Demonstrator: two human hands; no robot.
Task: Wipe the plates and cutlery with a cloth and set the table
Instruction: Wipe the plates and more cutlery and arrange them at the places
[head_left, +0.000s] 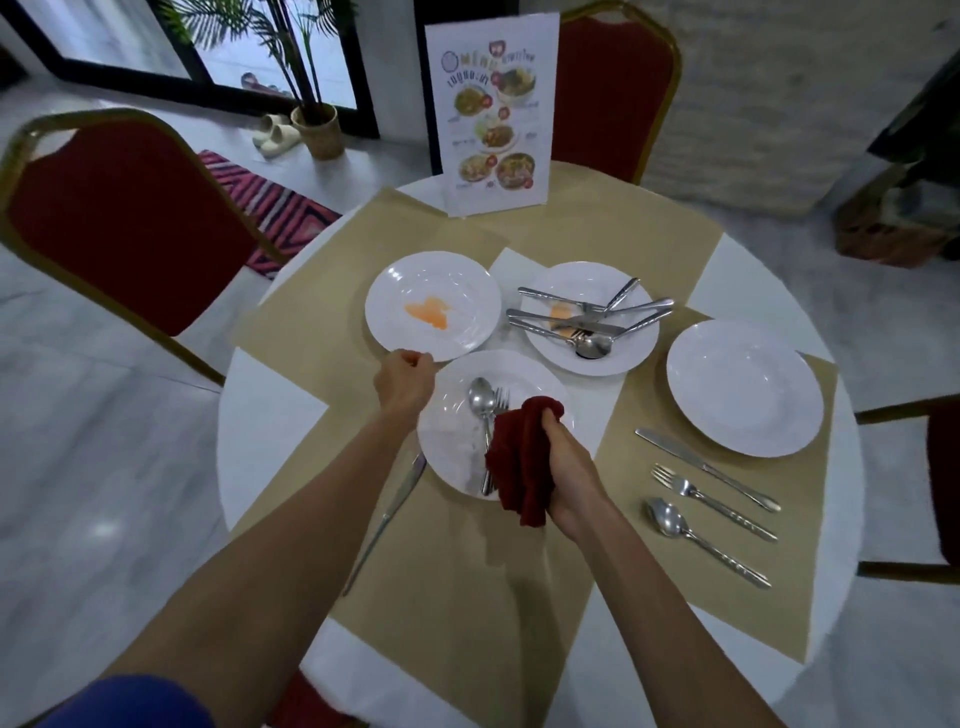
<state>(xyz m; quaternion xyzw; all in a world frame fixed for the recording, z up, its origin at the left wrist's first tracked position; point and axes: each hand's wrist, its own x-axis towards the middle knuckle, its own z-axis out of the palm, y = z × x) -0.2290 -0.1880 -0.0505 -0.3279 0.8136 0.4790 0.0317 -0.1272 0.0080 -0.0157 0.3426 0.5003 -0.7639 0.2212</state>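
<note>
plates sit round and glossy white on the tan-matted counter (270, 415); the nearest plate (452, 441) holds a steel spoon (480, 397), its rim pinched by left fingers (410, 359), while right fingers (551, 422) bunch a soft red cloth (519, 462) above it.

Only one thing to read here: the standing menu card (492, 111) at the table's far edge, "MENU" across its top, smaller script and the red price dots beneath too blurred to make out
</note>
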